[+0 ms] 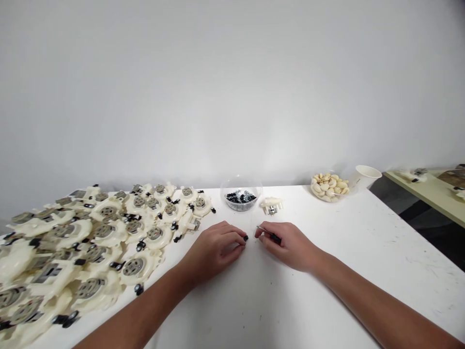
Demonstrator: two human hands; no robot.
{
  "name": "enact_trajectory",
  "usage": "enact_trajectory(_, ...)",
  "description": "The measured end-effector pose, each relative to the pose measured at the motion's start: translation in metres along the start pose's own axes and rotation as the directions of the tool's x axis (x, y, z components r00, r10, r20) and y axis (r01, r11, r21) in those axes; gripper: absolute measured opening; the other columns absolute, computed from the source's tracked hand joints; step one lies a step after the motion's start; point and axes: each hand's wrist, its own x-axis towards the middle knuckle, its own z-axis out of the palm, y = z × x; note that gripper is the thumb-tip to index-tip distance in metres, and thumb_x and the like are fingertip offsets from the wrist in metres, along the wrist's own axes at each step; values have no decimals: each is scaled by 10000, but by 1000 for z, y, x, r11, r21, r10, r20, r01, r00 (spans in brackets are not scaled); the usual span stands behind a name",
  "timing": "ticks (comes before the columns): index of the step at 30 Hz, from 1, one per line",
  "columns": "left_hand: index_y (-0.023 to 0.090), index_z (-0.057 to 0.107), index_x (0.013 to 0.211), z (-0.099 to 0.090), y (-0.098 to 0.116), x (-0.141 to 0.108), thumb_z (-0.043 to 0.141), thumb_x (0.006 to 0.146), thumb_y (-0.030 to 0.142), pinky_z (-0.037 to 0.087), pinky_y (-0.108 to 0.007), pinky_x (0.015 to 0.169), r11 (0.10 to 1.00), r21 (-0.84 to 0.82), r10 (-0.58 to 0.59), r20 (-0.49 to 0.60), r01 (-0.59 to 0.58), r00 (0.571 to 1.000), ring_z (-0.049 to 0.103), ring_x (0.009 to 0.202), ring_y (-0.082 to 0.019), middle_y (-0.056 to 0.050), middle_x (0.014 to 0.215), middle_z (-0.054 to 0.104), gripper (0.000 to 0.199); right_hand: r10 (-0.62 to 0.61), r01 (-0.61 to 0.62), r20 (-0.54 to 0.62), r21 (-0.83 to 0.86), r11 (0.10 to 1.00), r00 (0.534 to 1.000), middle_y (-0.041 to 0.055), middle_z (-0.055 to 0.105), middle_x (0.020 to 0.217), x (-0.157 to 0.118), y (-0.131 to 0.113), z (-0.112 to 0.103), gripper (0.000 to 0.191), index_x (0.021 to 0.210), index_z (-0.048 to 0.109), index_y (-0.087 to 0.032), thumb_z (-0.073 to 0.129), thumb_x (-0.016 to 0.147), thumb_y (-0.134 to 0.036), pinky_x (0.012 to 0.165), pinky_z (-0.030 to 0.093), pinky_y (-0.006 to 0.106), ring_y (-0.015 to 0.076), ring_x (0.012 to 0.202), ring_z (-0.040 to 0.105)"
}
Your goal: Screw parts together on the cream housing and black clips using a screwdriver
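Observation:
Between the fingertips of my left hand (220,249) is a small black part (246,238), held just over the white table. My right hand (285,242) is closed round a screwdriver (273,237) with a black handle; its thin metal shaft points left, toward the black part. The two hands are a short gap apart. Behind them stands a clear plastic bowl (241,206) with small black parts and shiny screws in it. Beside that bowl lies a cream plastic piece (271,204) with a metal bit on it.
On the left is a large heap of cream plastic motor housings (105,230) with black fittings. At the back right are a bowl of pale cashew-shaped pieces (330,186) and a tilted white paper cup (365,177). Another table (428,191) stands beyond the right edge.

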Motion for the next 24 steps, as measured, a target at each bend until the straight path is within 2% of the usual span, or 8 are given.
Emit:
enact_trajectory(5,260,735,955,5,0,1,631,936,180,518,-343,915,996,-69,-60,-33,57,998,683,1013,-212,-29,1108,777,133,-43,43,-21,-17,999,999,-62,558,668,2,1,10,188,1086,703,-267,666,903,-253,579,366,240,123,589,508)
enact_trajectory(9,249,754,951,10,1,3,647,935,211,508,-323,878,975,-164,-164,-66,152,984,684,952,-200,-15,1006,783,115,-88,85,-51,-57,995,995,-73,540,698,4,-1,20,154,994,698,-246,734,846,-229,574,340,224,104,600,493)
enact_trajectory(13,247,776,923,11,2,6,668,934,271,494,-314,860,936,-233,-278,-30,263,960,686,917,-197,-5,953,785,111,-121,110,-117,-91,990,986,-73,543,693,7,-1,26,86,923,685,-225,712,856,-178,579,335,218,98,603,494)
enact_trajectory(17,242,785,901,11,2,8,684,925,320,477,-320,872,917,-256,-317,-6,305,948,683,933,-209,-10,952,788,129,-166,150,-142,-112,982,976,-53,581,719,9,2,27,28,923,709,-224,688,912,-209,599,354,220,103,623,515)
enact_trajectory(20,241,785,892,10,2,9,665,939,354,467,-321,839,912,-230,-346,18,341,938,670,904,-214,-12,901,776,171,-206,187,-157,-127,974,966,-35,619,748,8,3,27,88,965,739,-239,654,947,-224,606,369,223,110,636,543)
enact_trajectory(24,247,775,948,10,1,7,627,956,315,455,-326,866,927,-216,-305,38,306,952,656,937,-214,-11,949,769,164,-221,209,-140,-96,973,965,-19,704,807,8,3,27,133,1003,742,-243,621,961,-207,653,410,232,127,692,614)
